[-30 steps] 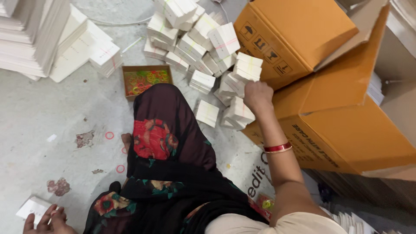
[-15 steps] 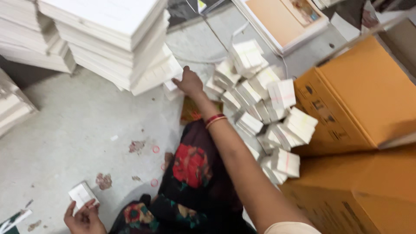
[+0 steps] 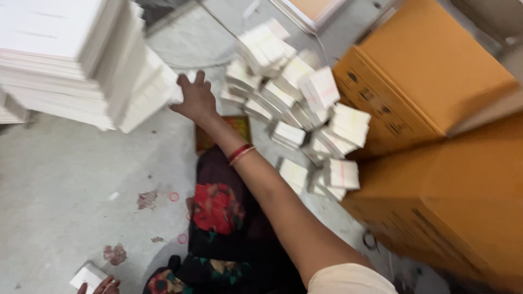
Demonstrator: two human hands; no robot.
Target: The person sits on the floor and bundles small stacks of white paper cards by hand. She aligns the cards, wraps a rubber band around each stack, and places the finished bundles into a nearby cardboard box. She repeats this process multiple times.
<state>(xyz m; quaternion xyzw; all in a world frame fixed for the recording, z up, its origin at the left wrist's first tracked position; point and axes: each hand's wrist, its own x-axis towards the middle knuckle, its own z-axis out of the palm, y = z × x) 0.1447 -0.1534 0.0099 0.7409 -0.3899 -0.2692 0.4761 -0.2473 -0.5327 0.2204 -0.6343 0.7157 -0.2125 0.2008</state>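
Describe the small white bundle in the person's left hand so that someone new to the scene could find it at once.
Start at the grey concrete floor and go to its bottom-left corner, where the left hand just enters the frame. The small white bundle sits in its fingers. Unlike the heap of similar bundles beside the orange cartons, it lies alone, far from them.

Grey concrete floor (image 3: 71, 179) (stained): white sheet stacks (image 3: 81, 60), paper bundles (image 3: 305, 109), cardboard boxes (image 3: 430, 81)
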